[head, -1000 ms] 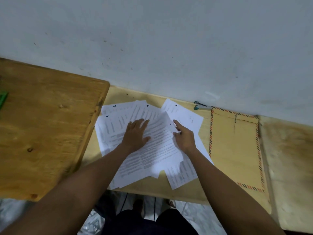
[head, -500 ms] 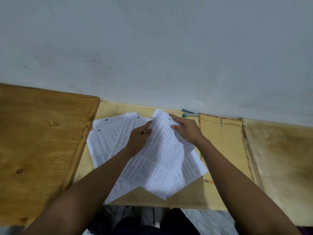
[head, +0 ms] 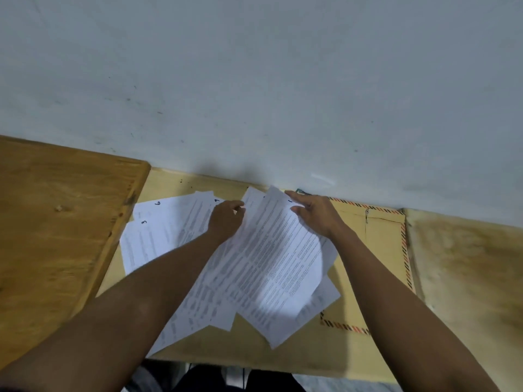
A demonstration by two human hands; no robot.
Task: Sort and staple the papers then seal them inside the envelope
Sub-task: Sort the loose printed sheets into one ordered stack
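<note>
Several printed white papers with handwritten numbers lie fanned out on the pale wooden desk. My left hand has its fingers curled on the edge of a sheet near the top of the pile. My right hand grips the top corner of the uppermost sheet, which lies tilted over the others. To the right lies a brown envelope with a striped border, partly covered by the papers and my right arm. A small green stapler peeks out by the wall behind my right hand.
A darker wooden board sits higher at the left, its edge beside the papers. A grey wall runs right behind the desk. At the right the desk continues as a stained pale surface.
Both hands went from lying flat on the pile to its far edge and took hold of sheets. The top sheet now lies further right, over the envelope's left side.
</note>
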